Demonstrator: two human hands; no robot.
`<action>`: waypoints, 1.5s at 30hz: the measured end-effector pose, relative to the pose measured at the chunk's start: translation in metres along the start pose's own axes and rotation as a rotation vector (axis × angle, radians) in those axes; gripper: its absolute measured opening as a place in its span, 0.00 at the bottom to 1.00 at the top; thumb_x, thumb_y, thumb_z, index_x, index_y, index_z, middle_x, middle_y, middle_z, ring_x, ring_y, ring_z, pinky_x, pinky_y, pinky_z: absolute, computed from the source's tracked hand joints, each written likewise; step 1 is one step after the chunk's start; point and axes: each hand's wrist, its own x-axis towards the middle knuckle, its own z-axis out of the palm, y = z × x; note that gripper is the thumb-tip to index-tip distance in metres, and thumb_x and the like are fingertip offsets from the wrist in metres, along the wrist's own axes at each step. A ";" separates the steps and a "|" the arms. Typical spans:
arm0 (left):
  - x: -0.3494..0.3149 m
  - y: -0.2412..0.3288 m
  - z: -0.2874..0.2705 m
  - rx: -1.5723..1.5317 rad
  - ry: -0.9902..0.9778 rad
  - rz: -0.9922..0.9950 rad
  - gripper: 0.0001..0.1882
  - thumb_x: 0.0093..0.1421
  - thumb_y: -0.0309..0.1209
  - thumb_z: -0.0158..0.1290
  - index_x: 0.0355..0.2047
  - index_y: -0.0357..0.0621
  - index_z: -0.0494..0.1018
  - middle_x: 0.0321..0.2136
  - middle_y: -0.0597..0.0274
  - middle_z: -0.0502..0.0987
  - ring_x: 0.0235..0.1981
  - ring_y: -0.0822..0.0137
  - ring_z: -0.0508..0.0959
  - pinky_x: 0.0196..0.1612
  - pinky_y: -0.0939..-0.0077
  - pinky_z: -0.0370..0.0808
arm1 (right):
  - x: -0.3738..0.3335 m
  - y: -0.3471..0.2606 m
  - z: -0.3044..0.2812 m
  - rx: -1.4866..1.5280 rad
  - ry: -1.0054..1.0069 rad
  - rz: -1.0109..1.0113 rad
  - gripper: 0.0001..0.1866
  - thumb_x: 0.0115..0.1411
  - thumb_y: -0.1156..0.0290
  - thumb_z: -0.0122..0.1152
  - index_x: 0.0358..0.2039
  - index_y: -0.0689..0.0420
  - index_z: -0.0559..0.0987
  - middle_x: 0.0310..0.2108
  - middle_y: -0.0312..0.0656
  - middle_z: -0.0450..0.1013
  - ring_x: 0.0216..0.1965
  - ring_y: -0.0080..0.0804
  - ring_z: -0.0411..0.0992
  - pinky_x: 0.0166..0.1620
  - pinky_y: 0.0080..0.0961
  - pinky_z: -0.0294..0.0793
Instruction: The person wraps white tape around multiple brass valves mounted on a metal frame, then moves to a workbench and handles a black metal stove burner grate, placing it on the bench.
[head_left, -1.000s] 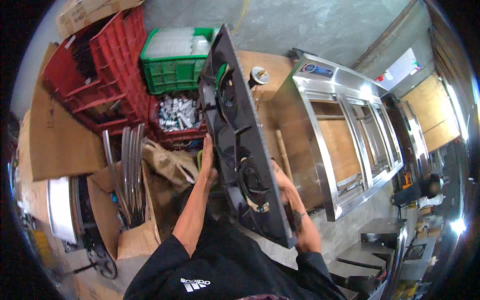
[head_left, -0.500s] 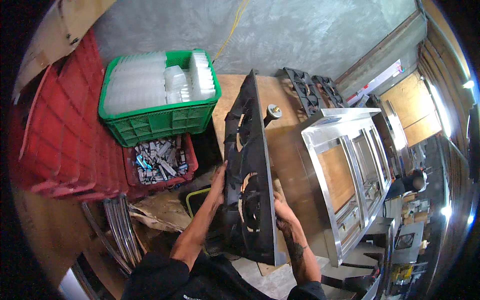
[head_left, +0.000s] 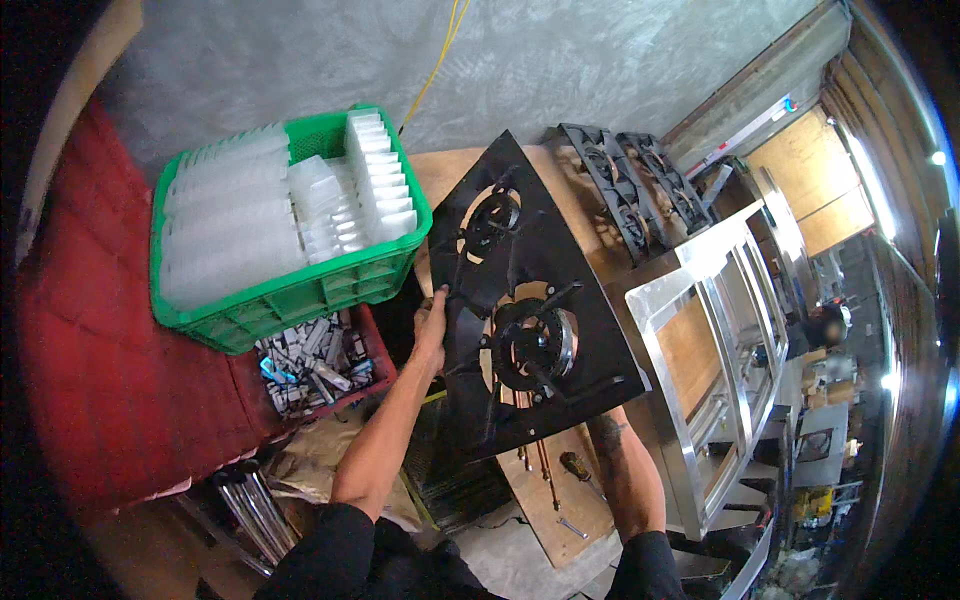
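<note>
A black two-burner stove top (head_left: pixel 550 265) is tilted up between my hands. Its upper face shows two large round openings, with a black burner and pan-support arms around each. My left hand (head_left: pixel 430 325) is closed around its left edge, with the thumb on top. Reaching under its lower right corner, my right hand (head_left: pixel 612 425) is mostly hidden, fingers included. Below the panel, copper-coloured rods (head_left: pixel 545 470), a screwdriver (head_left: pixel 575 465) and a small wrench (head_left: pixel 573 528) lie on a wooden board (head_left: pixel 540 520).
At left stands a green crate (head_left: pixel 290 300) of stacked translucent plastic pieces, above a red crate (head_left: pixel 385 370) of small metal parts. A steel frame (head_left: pixel 660 310) sits on the right, black grates (head_left: pixel 640 190) behind it. A person (head_left: pixel 810 335) is far right.
The stove top has turned from nearly edge-on to showing its upper face. My right hand has moved from its right edge to beneath its lower right corner. The view has shifted slightly.
</note>
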 end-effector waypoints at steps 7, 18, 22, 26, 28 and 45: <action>0.034 -0.017 0.008 -0.229 -0.114 -0.060 0.25 0.72 0.48 0.50 0.55 0.39 0.74 0.46 0.56 0.79 0.43 0.63 0.79 0.48 0.66 0.78 | 0.011 -0.020 -0.018 0.223 -0.114 -0.041 0.33 0.71 0.56 0.55 0.68 0.64 0.64 0.61 0.48 0.71 0.57 0.39 0.73 0.62 0.41 0.72; 0.020 -0.008 0.005 -0.086 0.052 -0.022 0.19 0.72 0.44 0.51 0.49 0.40 0.76 0.44 0.58 0.80 0.42 0.64 0.78 0.47 0.66 0.77 | -0.022 0.111 0.002 0.267 -0.015 -0.557 0.30 0.71 0.53 0.56 0.68 0.54 0.67 0.60 0.39 0.71 0.56 0.32 0.72 0.56 0.34 0.75; 0.035 -0.004 0.005 0.034 0.054 0.069 0.20 0.71 0.44 0.52 0.49 0.40 0.77 0.45 0.59 0.80 0.45 0.66 0.77 0.50 0.68 0.73 | -0.013 0.093 -0.002 0.401 -0.066 -0.568 0.26 0.70 0.56 0.57 0.64 0.54 0.70 0.58 0.40 0.73 0.54 0.33 0.74 0.55 0.34 0.76; 0.057 0.002 0.016 -0.046 0.077 0.151 0.24 0.71 0.43 0.52 0.55 0.35 0.74 0.51 0.57 0.77 0.51 0.64 0.75 0.56 0.66 0.70 | 0.014 0.067 -0.003 0.532 -0.067 -0.522 0.27 0.71 0.49 0.52 0.61 0.55 0.72 0.54 0.43 0.74 0.52 0.39 0.75 0.57 0.43 0.76; 0.071 0.010 0.024 0.047 0.158 0.206 0.25 0.71 0.43 0.51 0.58 0.33 0.72 0.55 0.55 0.75 0.54 0.62 0.73 0.59 0.64 0.68 | 0.037 0.051 -0.004 0.507 -0.032 -0.510 0.30 0.73 0.45 0.46 0.64 0.55 0.70 0.56 0.45 0.73 0.54 0.43 0.75 0.57 0.46 0.77; 0.117 0.034 0.040 0.301 0.163 0.339 0.43 0.72 0.58 0.46 0.72 0.34 0.57 0.74 0.46 0.56 0.74 0.52 0.55 0.74 0.63 0.51 | 0.075 -0.017 0.028 0.696 -0.068 -0.579 0.24 0.75 0.50 0.44 0.55 0.55 0.77 0.49 0.41 0.76 0.45 0.39 0.76 0.49 0.46 0.81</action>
